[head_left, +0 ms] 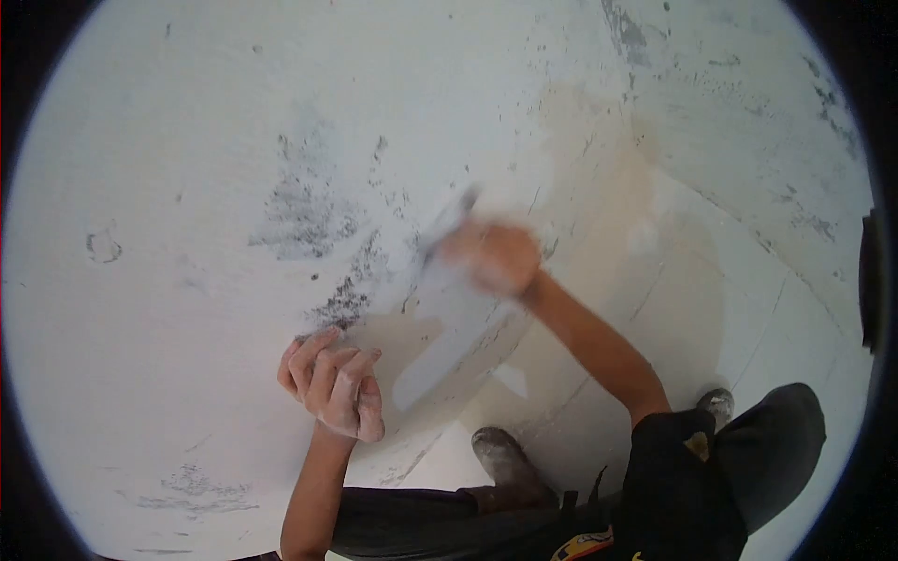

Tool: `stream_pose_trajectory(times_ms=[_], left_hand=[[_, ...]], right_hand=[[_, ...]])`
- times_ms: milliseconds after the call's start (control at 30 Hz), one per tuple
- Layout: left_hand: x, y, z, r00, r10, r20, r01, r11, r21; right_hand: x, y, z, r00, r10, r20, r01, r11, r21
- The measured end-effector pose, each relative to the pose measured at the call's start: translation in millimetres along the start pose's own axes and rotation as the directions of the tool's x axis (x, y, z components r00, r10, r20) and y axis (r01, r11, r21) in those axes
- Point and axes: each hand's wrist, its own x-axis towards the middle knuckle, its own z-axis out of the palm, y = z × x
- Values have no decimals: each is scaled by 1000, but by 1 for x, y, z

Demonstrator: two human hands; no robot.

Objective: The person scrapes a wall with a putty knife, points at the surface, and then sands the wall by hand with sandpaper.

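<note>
My right hand point(496, 254) is smeared by motion against the white, dusty wall surface point(187, 309). Its fingers are closed around a flat tool that looks like a scraper point(451, 224), its dark thin edge slanting along the surface; blur hides the details. Lower and to the left, my left hand point(337, 383) has its fingers loosely curled, with gaps between them and nothing visible in them. White powder coats its fingers. Just above its fingertips lies a dark speckled patch point(341, 304) on the surface.
A larger grey smudge point(309, 220) marks the surface farther up, with more scuffs point(196, 491) at lower left. My dusty shoe point(505, 458) and dark trousers point(412, 524) show below. A dark-capped head point(781, 458) is at lower right. A dark object point(869, 280) stands at the right edge.
</note>
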Motion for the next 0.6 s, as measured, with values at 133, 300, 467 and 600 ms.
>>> stream_pose_trajectory(times_ms=[133,300,467,600], left_hand=[[3,2,-1,1000,17,-8,-17,1000,4],[0,1,0,1000,-5,-13,5,1000,-29],[1,3,0,1000,-4,-18,3,1000,-8],[1,2,1,1000,-7,-13,7,1000,-4]], right_hand=[[10,-34,34,849,314,-425,-272,949,159],[-19,-39,23,996,-85,12,84,996,35],[18,-6,2,828,430,-359,-436,897,71],[-2,-79,19,996,83,-25,-77,982,175]])
